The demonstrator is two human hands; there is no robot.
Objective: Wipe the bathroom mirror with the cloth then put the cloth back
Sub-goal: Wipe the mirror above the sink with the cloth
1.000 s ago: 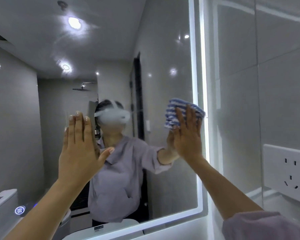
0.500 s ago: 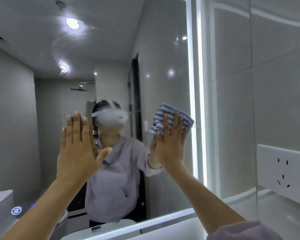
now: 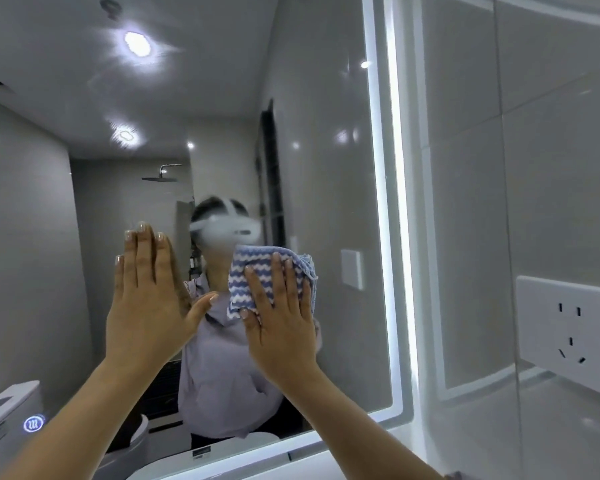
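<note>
The bathroom mirror (image 3: 329,188) fills most of the view, with a lit strip down its right edge and along its bottom. My right hand (image 3: 279,323) presses a blue and white striped cloth (image 3: 253,271) flat against the glass near the middle, fingers straight and spread over it. My left hand (image 3: 146,303) lies flat on the glass to the left of the cloth, fingers straight and together, thumb out. It holds nothing. The mirror reflects a person in a lilac shirt behind both hands.
A white wall socket (image 3: 568,323) sits on the grey tiled wall (image 3: 551,168) to the right of the mirror. A white toilet tank (image 3: 11,410) with a glowing blue button shows at the lower left in the reflection.
My right hand has swept the cloth leftward and slightly down, from beside the lit right edge to the middle of the mirror. My left hand has stayed flat on the glass.
</note>
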